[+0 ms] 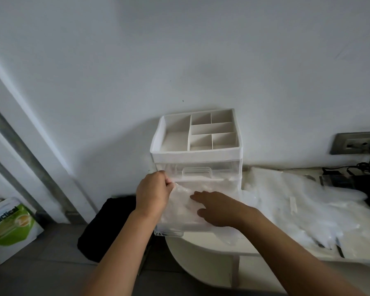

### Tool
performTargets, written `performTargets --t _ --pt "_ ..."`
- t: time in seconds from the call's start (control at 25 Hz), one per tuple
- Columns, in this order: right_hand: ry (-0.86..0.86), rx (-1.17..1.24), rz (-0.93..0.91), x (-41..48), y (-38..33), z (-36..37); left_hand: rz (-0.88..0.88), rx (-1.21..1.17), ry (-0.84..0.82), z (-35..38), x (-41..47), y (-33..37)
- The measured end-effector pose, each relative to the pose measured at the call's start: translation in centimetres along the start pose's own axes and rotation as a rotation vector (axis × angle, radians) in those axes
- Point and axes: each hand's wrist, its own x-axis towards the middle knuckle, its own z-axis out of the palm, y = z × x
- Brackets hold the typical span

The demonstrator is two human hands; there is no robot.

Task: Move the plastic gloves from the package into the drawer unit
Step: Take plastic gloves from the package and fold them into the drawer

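**While some gloves are in the drawer, many more wait**

As far as the picture shows, the job is only partly done. The drawer unit stands at the left end of the worktop, against the far wall. Its bottom drawer is pulled out toward the near side, and a bunch of thin clear gloves lies in it. One glove hangs over the drawer's near right edge. A big pile of gloves is spread on the worktop to the right of the unit, so I think a lot is left to move. I cannot pick out the package itself.

The left hand is at the far left corner of the open drawer. Its fingers are curled and pinch the edge of the gloves. The right hand reaches in from the right, fingers straight, pressing flat on the gloves in the drawer. The two hands are apart, with gloves between them. Both arms are bare and stretched forward.
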Motion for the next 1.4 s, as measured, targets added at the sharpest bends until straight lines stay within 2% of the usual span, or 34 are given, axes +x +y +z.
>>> performTargets --t 0.12,0.2,0.24,0.32,0.4,0.56,0.68,0.76,0.92,1.0,1.12,1.24,1.4 --pt "-0.046 -0.057 0.008 0.8 -0.3 -0.1 0.017 0.065 0.09 -1.6 -0.5 0.8" --pt "-0.037 -0.07 0.008 1.4 -0.5 0.1 0.084 0.007 0.142 -2.3 -1.3 1.9" --pt "-0.029 -0.063 0.005 1.8 -0.4 0.4 0.11 -0.053 0.104 -2.3 -1.6 2.5" --pt "0.0 -0.031 -0.007 2.8 -0.2 1.2 0.136 -0.096 -0.095 -1.2 -2.2 3.3" --pt "0.014 -0.026 -0.001 3.5 0.3 2.0 0.142 0.006 -0.279 0.4 -2.4 3.5" --pt "-0.003 -0.132 0.025 3.5 1.1 2.4 0.041 0.133 -0.54 1.9 -1.8 3.1" --pt "-0.07 -0.178 0.045 3.1 1.5 1.4 0.009 0.221 -0.653 2.2 -1.4 3.1" --pt "-0.153 -0.307 0.072 3.0 2.0 0.1 -0.017 0.26 -0.704 2.2 -1.2 3.1" --pt "-0.272 -0.511 0.139 2.8 1.5 -1.6 -0.07 0.263 -0.724 2.7 -0.9 3.1" --pt "-0.299 -0.509 0.148 2.9 1.1 -1.6 -0.036 0.23 -0.729 2.4 -1.0 3.5" --pt "-0.316 -0.44 0.162 2.5 0.7 -1.6 -0.017 0.046 -0.748 1.7 -1.2 3.8" --pt "-0.266 -0.439 0.163 1.5 0.9 -1.7 0.02 0.11 -0.727 1.9 -1.2 3.5" --pt "-0.038 -0.487 0.146 -0.2 0.8 -2.1 0.045 0.206 -0.705 1.9 -1.3 3.7"
